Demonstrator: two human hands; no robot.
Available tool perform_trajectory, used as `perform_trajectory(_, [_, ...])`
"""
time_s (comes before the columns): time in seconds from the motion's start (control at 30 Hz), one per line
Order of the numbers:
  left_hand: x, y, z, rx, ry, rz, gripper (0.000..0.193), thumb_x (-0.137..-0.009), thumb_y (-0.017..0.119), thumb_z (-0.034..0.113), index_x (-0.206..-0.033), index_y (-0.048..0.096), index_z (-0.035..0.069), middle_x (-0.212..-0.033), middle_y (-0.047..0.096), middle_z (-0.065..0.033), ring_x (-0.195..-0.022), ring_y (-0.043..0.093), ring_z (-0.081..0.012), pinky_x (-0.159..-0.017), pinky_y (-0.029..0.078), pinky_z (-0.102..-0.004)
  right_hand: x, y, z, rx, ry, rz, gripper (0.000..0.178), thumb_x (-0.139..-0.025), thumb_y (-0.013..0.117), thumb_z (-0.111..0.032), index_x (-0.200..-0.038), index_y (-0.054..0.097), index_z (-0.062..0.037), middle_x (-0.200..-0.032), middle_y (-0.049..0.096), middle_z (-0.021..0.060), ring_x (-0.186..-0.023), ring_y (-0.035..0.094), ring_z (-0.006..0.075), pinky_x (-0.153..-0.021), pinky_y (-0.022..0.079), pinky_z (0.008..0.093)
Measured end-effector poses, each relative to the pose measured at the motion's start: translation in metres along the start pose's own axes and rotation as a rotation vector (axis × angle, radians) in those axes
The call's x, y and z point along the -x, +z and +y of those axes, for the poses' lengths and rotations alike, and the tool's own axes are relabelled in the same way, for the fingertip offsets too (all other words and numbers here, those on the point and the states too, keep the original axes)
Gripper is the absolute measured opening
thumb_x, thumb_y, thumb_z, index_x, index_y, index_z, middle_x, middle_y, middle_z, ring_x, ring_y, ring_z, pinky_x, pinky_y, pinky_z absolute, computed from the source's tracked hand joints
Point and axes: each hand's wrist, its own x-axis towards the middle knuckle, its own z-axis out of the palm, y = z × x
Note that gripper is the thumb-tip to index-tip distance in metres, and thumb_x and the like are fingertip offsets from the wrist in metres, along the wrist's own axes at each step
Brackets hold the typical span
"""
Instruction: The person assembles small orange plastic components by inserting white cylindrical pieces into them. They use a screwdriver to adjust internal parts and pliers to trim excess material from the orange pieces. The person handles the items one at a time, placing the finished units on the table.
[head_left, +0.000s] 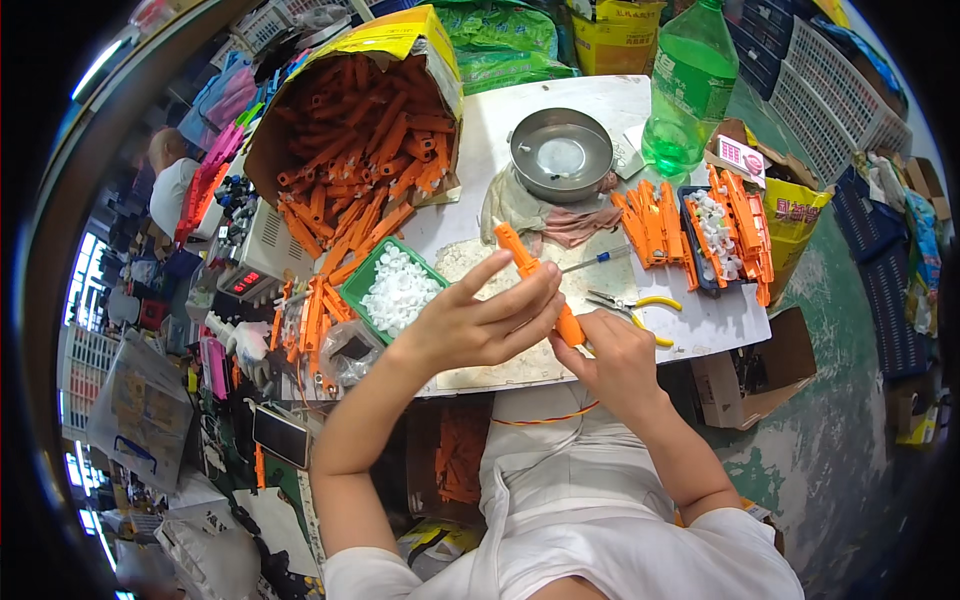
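An orange plastic tube-shaped part (569, 326) with a white tip is held between my two hands over the table's front edge. Around its upper middle, the fingers of my left hand (487, 318) are closed. My right hand (622, 362) grips its lower end, and its fingertips are partly hidden. Left of my left hand is a green tray (364, 293) of small white plastic pieces (396, 288). Yellow-handled pliers (640, 302) and a blue-ended screwdriver (602, 257) lie on the table to the right of the part.
A large carton (446, 60) spills orange parts at the back left. A metal bowl (561, 187) sits on a rag (517, 207). Behind the orange parts (652, 222) at right stands a green bottle (690, 90). A phone (281, 435) is at lower left.
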Motion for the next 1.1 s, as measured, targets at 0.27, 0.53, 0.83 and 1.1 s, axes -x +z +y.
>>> perform_trajectory(0.27, [-0.001,0.007,0.11,1.652,-1.617,0.667,0.067,-0.088,0.064,0.019,-0.141,0.028,0.0,-0.124,0.055,-0.0196,-0.121,0.048,-0.0224,-0.103,0.037,-0.0347,0.018,0.0,-0.001,-0.039,-0.023,-0.032,0.021,-0.071,0.076,-0.016,-0.074,0.058,-0.0057,-0.064,0.055,0.0054,-0.054,0.056,0.022,-0.049,0.044,0.0328])
perform_trajectory(0.53, [0.005,-0.002,0.139,1.822,-1.66,0.573,0.055,-0.092,0.057,0.012,-0.139,0.031,0.0,-0.111,0.063,-0.0162,-0.102,0.06,-0.0137,-0.088,0.048,-0.0266,0.054,0.005,-0.012,-0.129,0.105,-0.257,0.025,-0.072,0.076,-0.018,-0.086,0.061,-0.0043,-0.068,0.059,0.0088,-0.059,0.059,0.0248,-0.053,0.047,0.0326])
perform_trajectory(0.83, [0.03,-0.025,0.131,1.834,-1.866,0.772,0.06,-0.095,0.053,0.026,-0.142,0.025,0.003,-0.106,0.061,-0.0172,-0.087,0.067,-0.0264,-0.075,0.055,-0.0311,0.064,-0.086,0.034,0.219,0.36,-0.261,0.024,-0.077,0.07,-0.023,-0.091,0.065,-0.004,-0.084,0.065,0.0102,-0.076,0.06,0.027,-0.067,0.048,0.036])
perform_trajectory(1.1, [-0.008,-0.017,0.139,2.292,-1.674,0.442,0.064,-0.092,0.057,0.021,-0.142,0.023,0.0,-0.103,0.063,-0.0218,-0.088,0.068,-0.0284,-0.073,0.056,-0.0315,0.001,-0.026,0.076,0.282,-0.036,-0.092,0.017,-0.076,0.062,-0.005,-0.093,0.061,-0.0023,-0.095,0.06,0.009,-0.095,0.054,0.0265,-0.082,0.045,0.0357])
